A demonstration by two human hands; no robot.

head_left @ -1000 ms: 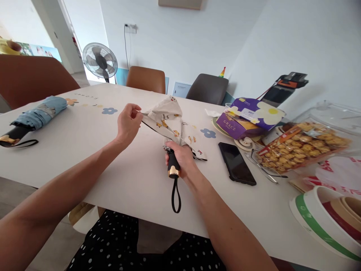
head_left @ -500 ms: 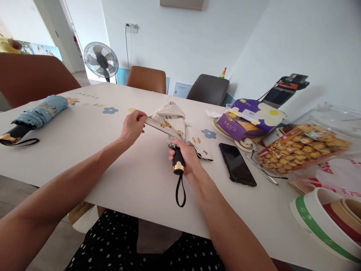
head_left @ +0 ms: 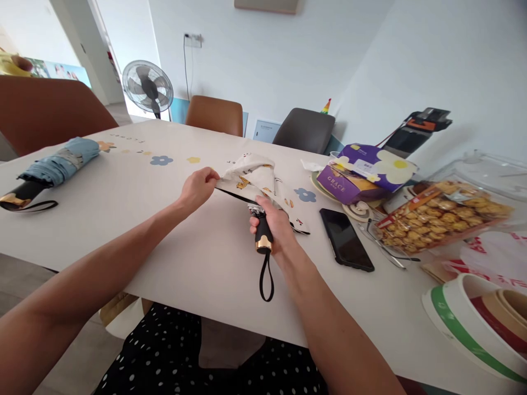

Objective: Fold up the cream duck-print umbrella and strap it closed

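Before me on the worktop, my folding umbrella at centre, my left hand on its canopy, right hand on its handle, phone just right, paper bag behind it, snack packet right of both, second umbrella far left, fan behind.

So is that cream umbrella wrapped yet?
Collapsed but unwrapped: cream umbrella lies loose; left hand pinches a fold, right hand grips the handle.

Cream cartoon-print folding umbrella, canopy loose, black handle, on table.
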